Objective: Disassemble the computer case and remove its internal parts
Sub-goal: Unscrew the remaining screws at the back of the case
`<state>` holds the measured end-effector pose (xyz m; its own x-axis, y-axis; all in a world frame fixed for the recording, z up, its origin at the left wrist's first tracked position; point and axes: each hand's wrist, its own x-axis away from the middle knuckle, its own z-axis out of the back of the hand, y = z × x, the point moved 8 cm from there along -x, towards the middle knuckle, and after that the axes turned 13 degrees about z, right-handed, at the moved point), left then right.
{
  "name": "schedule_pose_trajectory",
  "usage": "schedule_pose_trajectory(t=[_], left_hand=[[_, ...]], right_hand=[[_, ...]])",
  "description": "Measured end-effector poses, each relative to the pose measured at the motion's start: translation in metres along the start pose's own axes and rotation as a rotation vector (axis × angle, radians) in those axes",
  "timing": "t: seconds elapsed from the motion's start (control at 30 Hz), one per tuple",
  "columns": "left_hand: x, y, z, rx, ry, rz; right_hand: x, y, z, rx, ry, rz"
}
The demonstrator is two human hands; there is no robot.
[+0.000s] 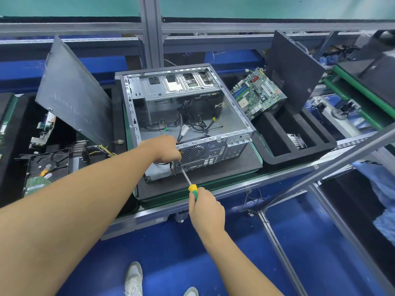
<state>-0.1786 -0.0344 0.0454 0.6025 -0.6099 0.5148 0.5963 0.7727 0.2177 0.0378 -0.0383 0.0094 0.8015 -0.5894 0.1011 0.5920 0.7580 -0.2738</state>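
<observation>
An open grey computer case (233,116) lies on its side on a black mat, with loose cables (196,127) on its floor. My left hand (164,149) grips the near left corner of the case, where the power supply (159,170) sits. My right hand (205,207) is shut on the yellow and green handle of a screwdriver (188,178). The screwdriver's tip touches the case's rear panel beside the fan grille (193,153).
A removed motherboard (256,92) leans in a black foam tray (299,144) on the right. Side panels stand at left (72,92) and right (292,71). A hard drive (49,165), a heatsink and wired parts lie at left. An aluminium rail (320,169) crosses the front right.
</observation>
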Motion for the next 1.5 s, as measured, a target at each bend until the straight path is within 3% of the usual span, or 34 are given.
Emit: schedule_pose_trajectory(t=[0.07,0.17,0.23,0.43,0.53,0.63,0.8,0.93,1.0,1.07,1.13,1.2,1.27,1.37,1.5], left_hand=[[0.0,0.0,0.0,-0.001,0.003,0.0],[0.0,0.0,0.001,-0.006,0.009,-0.001],[0.0,0.001,0.001,-0.005,0.011,-0.001],[0.001,0.0,0.001,0.003,0.015,0.01],[0.001,0.0,0.001,0.006,0.018,0.014],[0.0,0.001,0.0,0.009,0.013,0.005],[-0.002,0.001,-0.001,0.009,0.0,-0.013],[-0.002,0.002,-0.001,0.008,-0.013,-0.023],[-0.002,0.002,-0.001,0.006,-0.012,-0.032],[-0.001,0.003,0.0,-0.003,-0.008,-0.036],[0.0,0.003,-0.001,-0.012,-0.018,-0.039],[0.001,0.004,-0.002,-0.013,-0.036,-0.052],[0.002,0.006,-0.002,-0.007,-0.045,-0.069],[0.006,0.007,0.001,0.007,-0.017,-0.09],[0.01,0.009,0.003,-0.013,-0.011,-0.101]], right_hand=[[-0.001,0.005,-0.003,-0.194,-0.019,-0.037],[0.0,0.018,-0.025,-0.997,-0.136,-0.371],[0.006,0.013,-0.038,-1.399,-0.275,-0.52],[0.013,0.006,-0.047,-1.886,-0.332,-0.563],[0.013,0.004,-0.051,-1.832,-0.27,-0.541],[0.011,0.011,-0.045,-1.559,-0.148,-0.479],[0.006,0.009,-0.006,-0.745,0.051,-0.074],[0.005,-0.002,0.0,-0.068,0.049,-0.009],[0.007,-0.007,0.001,0.018,0.054,0.002],[0.007,-0.002,0.001,-0.159,0.055,-0.046],[0.007,0.011,-0.008,-0.715,0.073,-0.237],[0.013,0.015,-0.026,-1.339,0.016,-0.546],[0.02,0.009,-0.038,-1.674,-0.139,-0.699],[0.021,0.0,-0.038,-1.863,-0.268,-0.694],[0.02,0.0,-0.04,-1.787,-0.274,-0.656]])
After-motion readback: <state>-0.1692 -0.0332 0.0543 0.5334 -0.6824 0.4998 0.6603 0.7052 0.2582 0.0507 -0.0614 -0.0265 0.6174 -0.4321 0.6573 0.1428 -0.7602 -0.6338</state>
